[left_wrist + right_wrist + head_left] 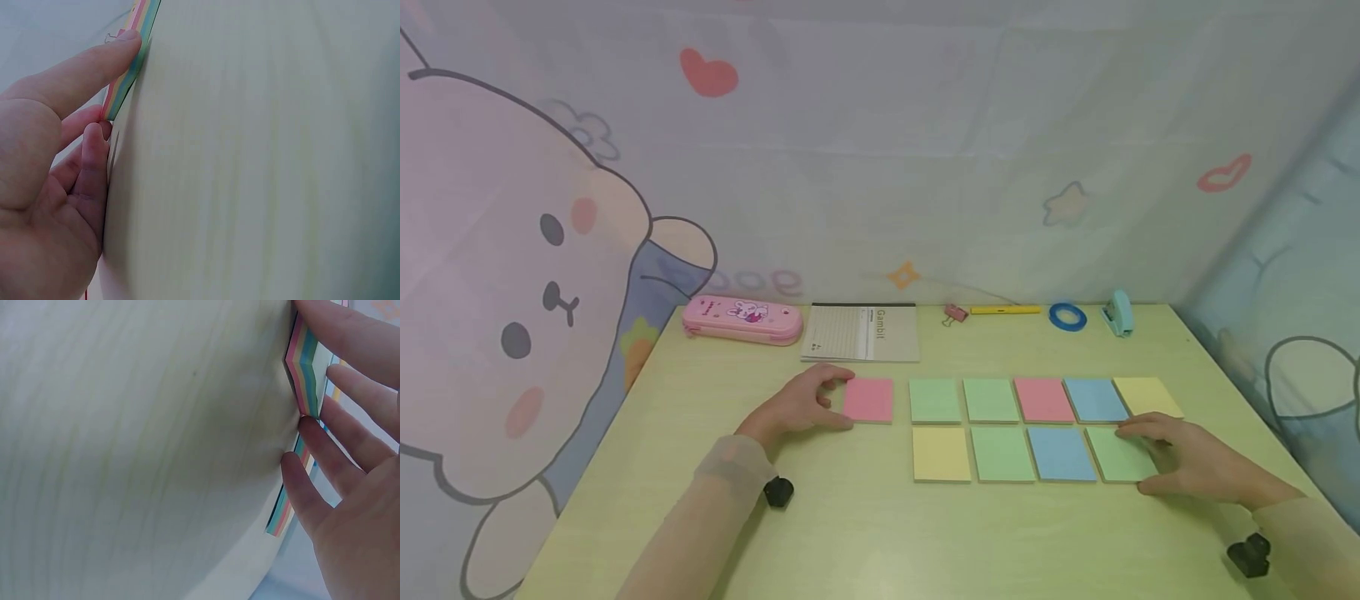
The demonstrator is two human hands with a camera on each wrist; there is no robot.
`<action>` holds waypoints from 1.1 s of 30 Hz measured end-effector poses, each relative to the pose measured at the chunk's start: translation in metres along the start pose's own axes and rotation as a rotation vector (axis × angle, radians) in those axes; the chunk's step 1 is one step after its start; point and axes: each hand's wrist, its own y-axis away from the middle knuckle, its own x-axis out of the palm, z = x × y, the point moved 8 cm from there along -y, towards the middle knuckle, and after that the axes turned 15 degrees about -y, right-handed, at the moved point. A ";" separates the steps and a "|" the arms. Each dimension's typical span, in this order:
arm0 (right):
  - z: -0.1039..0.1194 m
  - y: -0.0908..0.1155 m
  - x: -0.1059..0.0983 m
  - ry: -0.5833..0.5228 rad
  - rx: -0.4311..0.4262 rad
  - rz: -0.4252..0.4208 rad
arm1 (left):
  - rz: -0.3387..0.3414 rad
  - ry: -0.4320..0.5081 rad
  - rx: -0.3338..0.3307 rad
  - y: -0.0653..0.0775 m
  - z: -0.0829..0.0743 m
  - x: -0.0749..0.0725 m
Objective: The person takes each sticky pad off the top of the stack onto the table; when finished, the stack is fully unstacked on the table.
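Observation:
My left hand (801, 402) holds a pink-topped sticky note pad (870, 401) at its left side, thumb on the near edge and a finger at the far corner. In the left wrist view the thumb presses the striped side of this pad (128, 72), which lies on the table. At the right end of the lower row, my right hand (1201, 460) holds a green-topped sticky note pad (1114, 456), thumb at its near right corner and fingertips at its far edge. Layered pink, yellow, blue and green sheets show along its side (301, 365) in the right wrist view.
Two rows of sticky note pads, including a blue one (1062, 455) and a yellow one (942, 455), lie between the hands. Along the table's back edge are a pink pencil case (743, 320), notebook (860, 332), binder clip (955, 313), yellow pen (1005, 310), blue tape roll (1052, 322) and stapler (1121, 313).

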 end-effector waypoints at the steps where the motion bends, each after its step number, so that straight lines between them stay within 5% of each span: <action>1: 0.000 -0.001 0.000 0.003 -0.001 0.001 | 0.000 0.001 -0.002 0.001 0.000 0.000; 24: 0.007 -0.006 -0.008 0.029 -0.063 -0.011 | 0.000 0.008 -0.010 -0.002 0.003 -0.002; 29: 0.026 -0.018 -0.017 0.076 -0.114 -0.103 | -0.002 0.017 -0.018 0.000 0.002 -0.001; 33: 0.054 -0.046 -0.018 0.089 -0.114 -0.173 | -0.003 0.021 -0.022 0.001 0.002 0.000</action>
